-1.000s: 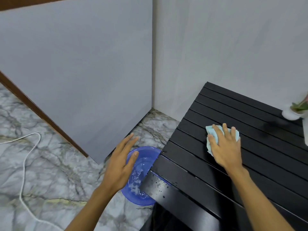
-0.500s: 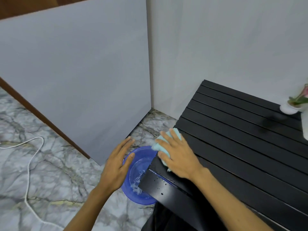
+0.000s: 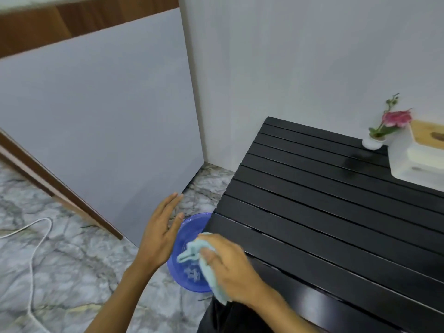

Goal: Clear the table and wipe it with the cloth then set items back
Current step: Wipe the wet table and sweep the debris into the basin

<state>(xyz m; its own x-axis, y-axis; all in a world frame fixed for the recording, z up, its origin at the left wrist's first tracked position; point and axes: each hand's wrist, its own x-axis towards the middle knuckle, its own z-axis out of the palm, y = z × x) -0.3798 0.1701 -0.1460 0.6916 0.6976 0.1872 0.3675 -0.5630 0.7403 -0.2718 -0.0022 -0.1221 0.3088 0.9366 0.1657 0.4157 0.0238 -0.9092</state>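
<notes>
The black slatted table fills the right half of the view. My right hand grips the light blue cloth at the table's near left corner, with the cloth hanging over the edge above the blue bowl. The bowl sits on the floor beside the table and holds a little foamy water. My left hand hovers over the bowl's left rim, fingers spread, holding nothing.
A small white vase with a pink flower and a white box with a wooden lid stand at the table's far right. A white cable lies on the marble floor at left. Grey walls meet behind the table.
My right hand has dragged the cloth from the middle of the table to its near left corner and over the edge above the bowl. My left hand stayed by the bowl.
</notes>
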